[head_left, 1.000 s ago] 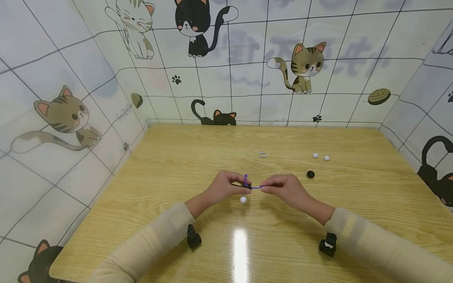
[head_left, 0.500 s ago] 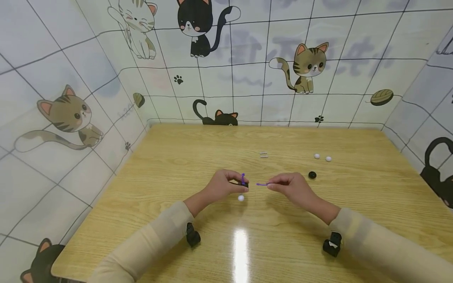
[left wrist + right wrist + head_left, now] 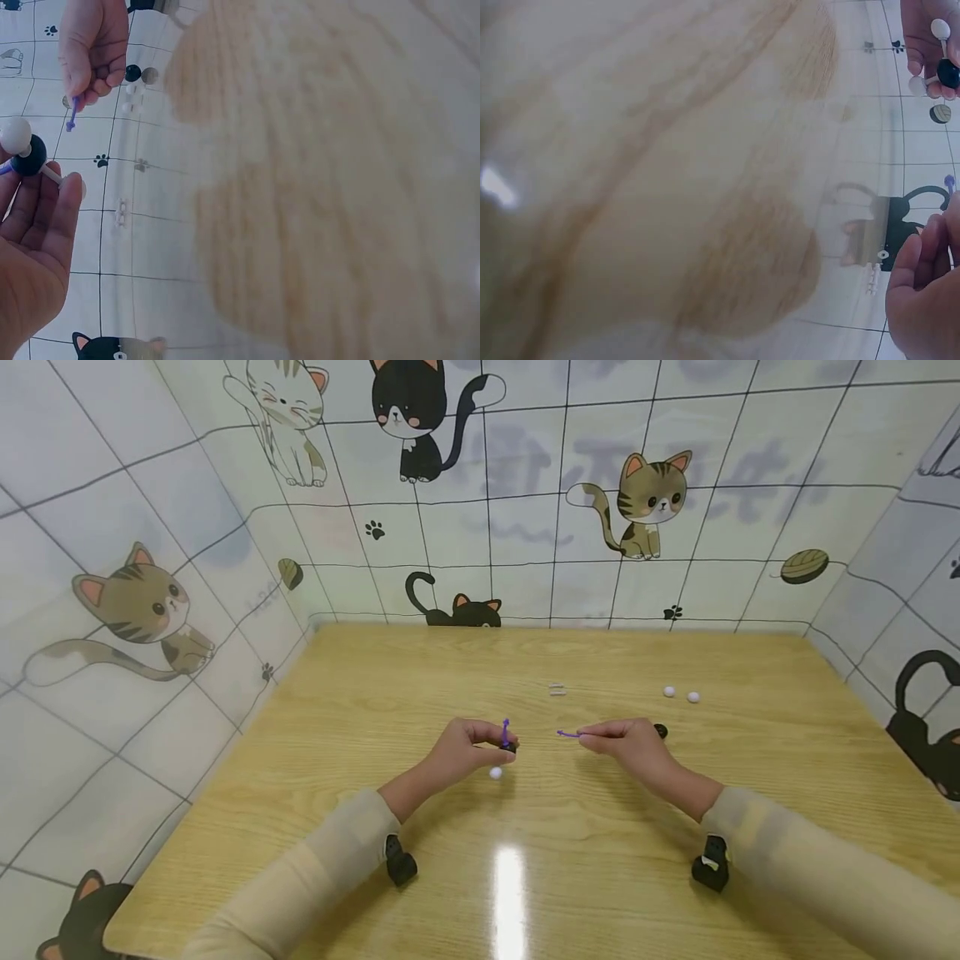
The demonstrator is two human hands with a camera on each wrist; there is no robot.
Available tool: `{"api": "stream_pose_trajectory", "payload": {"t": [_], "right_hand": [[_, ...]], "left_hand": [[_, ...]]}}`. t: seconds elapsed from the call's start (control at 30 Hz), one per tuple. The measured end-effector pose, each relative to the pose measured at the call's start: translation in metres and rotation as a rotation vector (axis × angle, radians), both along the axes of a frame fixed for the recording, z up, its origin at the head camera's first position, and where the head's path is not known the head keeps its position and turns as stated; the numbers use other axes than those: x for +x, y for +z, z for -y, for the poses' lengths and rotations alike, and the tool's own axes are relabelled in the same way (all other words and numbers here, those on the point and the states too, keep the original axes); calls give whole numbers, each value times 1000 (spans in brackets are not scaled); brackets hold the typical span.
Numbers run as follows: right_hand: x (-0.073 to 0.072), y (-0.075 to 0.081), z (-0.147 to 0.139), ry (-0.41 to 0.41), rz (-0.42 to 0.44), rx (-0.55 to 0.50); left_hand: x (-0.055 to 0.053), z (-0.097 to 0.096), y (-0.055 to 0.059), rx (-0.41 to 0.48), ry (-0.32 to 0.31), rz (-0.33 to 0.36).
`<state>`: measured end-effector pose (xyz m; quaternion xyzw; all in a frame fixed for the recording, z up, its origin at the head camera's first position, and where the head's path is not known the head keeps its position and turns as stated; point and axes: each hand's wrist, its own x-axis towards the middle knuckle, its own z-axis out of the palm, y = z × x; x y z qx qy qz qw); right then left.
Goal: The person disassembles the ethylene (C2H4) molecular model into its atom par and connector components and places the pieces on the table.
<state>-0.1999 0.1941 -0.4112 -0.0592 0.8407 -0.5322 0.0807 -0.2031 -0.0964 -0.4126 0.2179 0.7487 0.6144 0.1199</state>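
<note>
My left hand (image 3: 465, 749) pinches a black molecular-model ball (image 3: 28, 156). A purple connector stick (image 3: 506, 732) stands up from that ball. White balls are joined to it by short pale pegs; one white ball (image 3: 496, 773) hangs below, and another white ball (image 3: 15, 136) shows in the left wrist view. To the right, apart from this assembly, my right hand (image 3: 632, 747) pinches the end of a second purple connector stick (image 3: 567, 734), its free end towards the left hand. The fingers hide part of the black ball.
On the wooden table (image 3: 420, 677), two short pale pegs (image 3: 557, 690) lie beyond the hands. Two loose white balls, a left one (image 3: 669, 692) and a right one (image 3: 693, 697), rest at the back right. A loose black ball (image 3: 660, 731) is partly behind the right hand.
The right hand's purple stick, at the black ball one second ago, has come away from it. My right hand has moved right and away, the left hand slightly left with its assembly.
</note>
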Motion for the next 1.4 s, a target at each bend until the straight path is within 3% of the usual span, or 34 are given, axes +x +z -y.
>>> {"api": "stream_pose_trajectory", "payload": {"t": [0.13,0.73,1.0,1.4], "right_hand": [[-7,0,4,-10,29,26],[-37,-12,28,0,-1,124],[-43,-14,32,40,-56,220],[-45,-20,32,83,-115,251]], "left_hand": [[1,0,1,19,-14,-4],[3,-2,2,69,-74,17],[2,-2,3,21,-90,-55],[4,-2,4,98,-75,4]]}}
